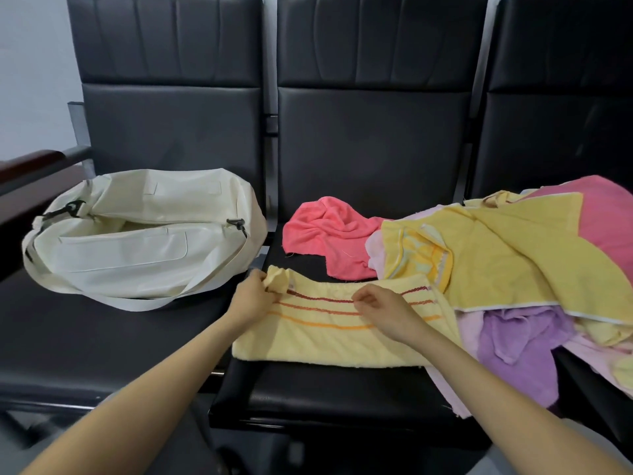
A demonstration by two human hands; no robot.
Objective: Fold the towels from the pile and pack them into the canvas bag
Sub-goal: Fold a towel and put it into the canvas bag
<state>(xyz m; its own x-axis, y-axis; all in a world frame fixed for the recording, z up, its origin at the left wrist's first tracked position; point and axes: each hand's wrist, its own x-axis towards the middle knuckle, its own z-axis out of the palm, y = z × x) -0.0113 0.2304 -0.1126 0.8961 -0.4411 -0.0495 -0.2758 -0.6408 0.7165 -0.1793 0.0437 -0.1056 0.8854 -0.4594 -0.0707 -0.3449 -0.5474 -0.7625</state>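
The left hand (251, 295) pinches the raised far-left corner of the pale yellow terry towel with red and orange stripes (325, 342); the right hand (380, 308) pinches its far edge. The towel lies flat on the black padded seat (342, 385), between the cream canvas bag (137, 245) and the multicoloured towel pile (513, 269)

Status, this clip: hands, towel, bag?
Left hand grips corner of pale yellow striped towel; right hand pinches its edge. Cream canvas bag open, left. Towel pile crowds right end.

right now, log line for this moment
left hand pinches striped yellow towel corner | right hand pinches its top edge | canvas bag at left
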